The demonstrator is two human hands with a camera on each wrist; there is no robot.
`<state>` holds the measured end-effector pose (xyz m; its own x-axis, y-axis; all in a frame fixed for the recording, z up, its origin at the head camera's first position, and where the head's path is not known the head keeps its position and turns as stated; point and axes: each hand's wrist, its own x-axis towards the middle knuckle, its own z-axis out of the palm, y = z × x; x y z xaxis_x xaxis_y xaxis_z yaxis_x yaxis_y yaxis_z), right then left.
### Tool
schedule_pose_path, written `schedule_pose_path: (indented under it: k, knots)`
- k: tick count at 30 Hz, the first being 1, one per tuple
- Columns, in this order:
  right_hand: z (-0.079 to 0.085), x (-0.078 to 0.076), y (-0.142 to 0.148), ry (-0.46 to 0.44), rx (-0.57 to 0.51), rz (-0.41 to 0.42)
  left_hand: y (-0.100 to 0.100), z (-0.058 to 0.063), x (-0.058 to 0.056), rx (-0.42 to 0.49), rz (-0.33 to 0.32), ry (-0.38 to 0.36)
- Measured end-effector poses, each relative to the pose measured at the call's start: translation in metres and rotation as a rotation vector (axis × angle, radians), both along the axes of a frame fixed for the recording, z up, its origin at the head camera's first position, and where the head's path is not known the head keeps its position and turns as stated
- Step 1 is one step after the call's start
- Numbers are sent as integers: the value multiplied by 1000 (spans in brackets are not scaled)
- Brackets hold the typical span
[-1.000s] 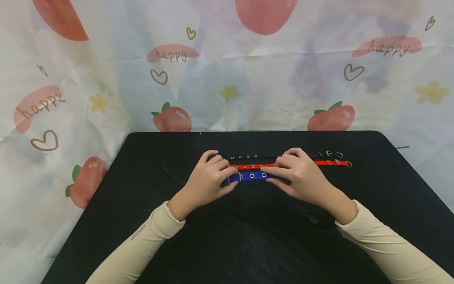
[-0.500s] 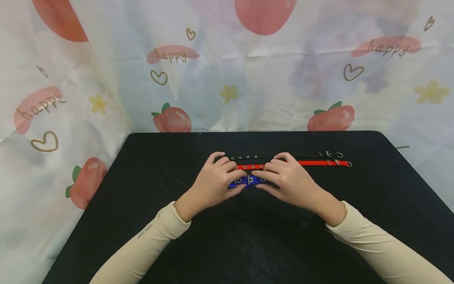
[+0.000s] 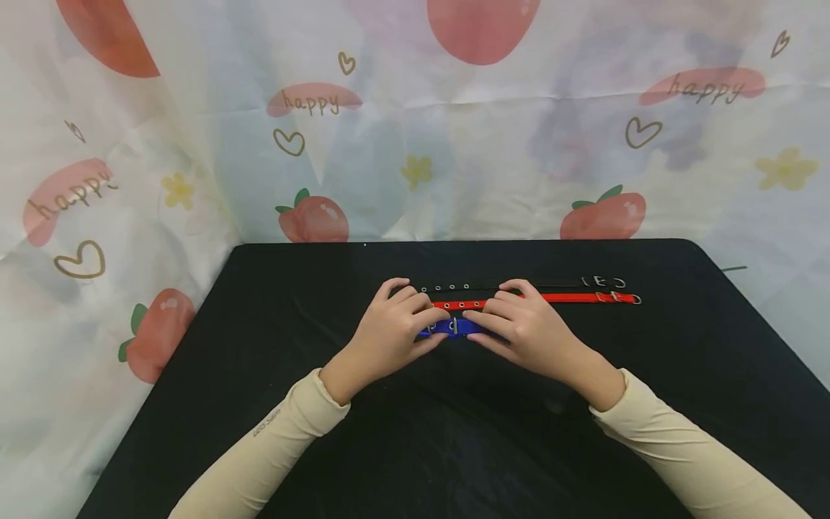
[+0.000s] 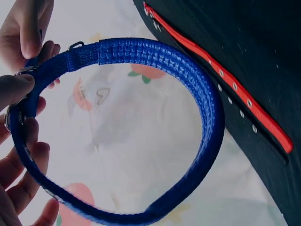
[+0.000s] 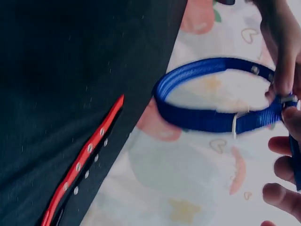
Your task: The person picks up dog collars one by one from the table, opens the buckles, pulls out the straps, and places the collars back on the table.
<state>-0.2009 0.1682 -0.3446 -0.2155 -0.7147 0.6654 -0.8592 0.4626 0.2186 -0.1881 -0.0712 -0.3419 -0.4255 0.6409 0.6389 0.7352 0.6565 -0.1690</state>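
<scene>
A blue pet collar [image 4: 217, 113] hangs between both hands, bent round into a closed ring. Its metal buckle [image 3: 454, 326] shows in the small gap between the fingertips in the head view. My left hand [image 3: 392, 331] pinches the collar just left of this buckle, thumb below and index finger above. From the other side my right hand [image 3: 528, 331] pinches the strap between thumb and index finger. In the right wrist view, a metal ring [image 5: 234, 125] stands on the band and the strap's tail hangs past the right fingers. The fingers cover part of the buckle area.
Behind the hands a red collar [image 3: 570, 298] lies stretched across the black table [image 3: 454, 447]. Farther back is a thin black collar [image 3: 603, 282] with metal eyelets, parallel to it. A printed curtain [image 3: 486, 166] stands behind the table.
The hands have come closer together, the right one moving left. Less of the blue strap shows between them, and the buckle now sits in the middle of the gap.
</scene>
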Motion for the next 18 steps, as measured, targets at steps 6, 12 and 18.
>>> schedule_pose_path:
  k: [6,12,18]
  knots:
    - [1,-3,6,11,-31,-13,-6,3,0,15,36,-11]
    - [1,-1,-1,19,-28,16,0,1,0,4,16,-4]
    - [3,1,3,-9,-51,2,-1,0,0,13,28,-10]
